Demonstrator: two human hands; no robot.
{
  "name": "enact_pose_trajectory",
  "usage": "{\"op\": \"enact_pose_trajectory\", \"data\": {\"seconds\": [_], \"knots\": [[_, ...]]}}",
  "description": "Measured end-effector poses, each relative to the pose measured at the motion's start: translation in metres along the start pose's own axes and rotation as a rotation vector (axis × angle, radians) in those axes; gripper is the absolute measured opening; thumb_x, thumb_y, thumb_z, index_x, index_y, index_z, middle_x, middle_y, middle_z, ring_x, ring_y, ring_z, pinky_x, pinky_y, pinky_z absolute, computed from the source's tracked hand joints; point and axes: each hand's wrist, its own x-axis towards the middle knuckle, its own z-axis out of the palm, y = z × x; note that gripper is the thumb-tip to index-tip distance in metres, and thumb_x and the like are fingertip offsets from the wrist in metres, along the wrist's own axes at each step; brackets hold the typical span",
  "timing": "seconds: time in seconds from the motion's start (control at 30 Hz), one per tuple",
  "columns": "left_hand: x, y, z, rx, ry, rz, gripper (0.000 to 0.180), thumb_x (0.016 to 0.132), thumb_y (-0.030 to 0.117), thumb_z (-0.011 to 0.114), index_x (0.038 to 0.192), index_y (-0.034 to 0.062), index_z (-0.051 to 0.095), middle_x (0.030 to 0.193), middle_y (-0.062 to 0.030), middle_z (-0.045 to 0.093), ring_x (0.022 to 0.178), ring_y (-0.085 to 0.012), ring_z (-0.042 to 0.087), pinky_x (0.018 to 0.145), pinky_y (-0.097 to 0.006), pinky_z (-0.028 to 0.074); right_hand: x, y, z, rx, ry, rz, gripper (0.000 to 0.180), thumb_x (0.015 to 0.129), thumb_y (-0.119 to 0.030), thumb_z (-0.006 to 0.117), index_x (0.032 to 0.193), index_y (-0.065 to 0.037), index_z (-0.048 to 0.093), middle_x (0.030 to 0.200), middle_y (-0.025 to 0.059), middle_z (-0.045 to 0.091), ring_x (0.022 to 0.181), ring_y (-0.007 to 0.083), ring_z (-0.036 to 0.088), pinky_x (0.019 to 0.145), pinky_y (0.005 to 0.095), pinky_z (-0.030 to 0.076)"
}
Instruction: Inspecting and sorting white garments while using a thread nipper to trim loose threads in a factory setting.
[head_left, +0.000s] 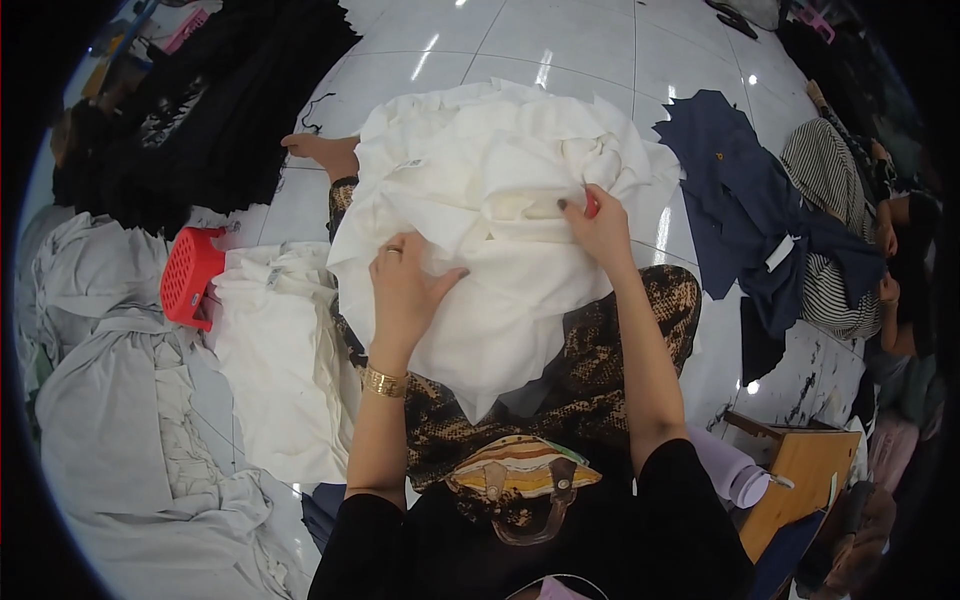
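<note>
A heap of thin white cloth pieces lies across my lap and the floor in front of me. Low on its left side rests my left hand, thumb stretched away from the bent fingers, with nothing visible gripped. My right hand is closed at the upper right of the heap, beside a folded edge of the cloth. A small red tool shows between its thumb and fingers; the rest of it is hidden. Whether that hand also pinches the cloth I cannot tell.
Left are a white cloth stack, a red plastic stool, grey fabric and black fabric. Right lies navy cloth, with another person's hands at its edge. A lilac bottle lies near a wooden box.
</note>
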Motion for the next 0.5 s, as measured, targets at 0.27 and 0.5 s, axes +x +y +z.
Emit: {"op": "enact_pose_trajectory", "data": {"seconds": [0.27, 0.5], "knots": [[-0.018, -0.031, -0.052, -0.278, 0.176, -0.103, 0.03, 0.071, -0.007, 0.055, 0.099, 0.0003, 0.057, 0.092, -0.0131, 0.061, 0.093, -0.0283, 0.055, 0.086, -0.035, 0.041, 0.069, -0.046, -0.098, 0.776, 0.428, -0.181, 0.011, 0.083, -0.003, 0.054, 0.094, -0.001, 0.052, 0.064, 0.0027, 0.053, 0.041, 0.0092, 0.045, 0.036, 0.0247, 0.035], [-0.018, -0.034, -0.1, -0.69, 0.087, -0.214, 0.025, 0.079, -0.004, 0.057, 0.104, -0.0033, 0.054, 0.103, -0.0044, 0.057, 0.098, -0.0114, 0.051, 0.085, -0.024, 0.039, 0.076, -0.109, -0.139, 0.843, 0.397, -0.466, 0.015, 0.088, -0.004, 0.047, 0.102, 0.001, 0.048, 0.085, 0.0144, 0.06, 0.069, 0.0239, 0.065, 0.059, 0.0394, 0.058]]}}
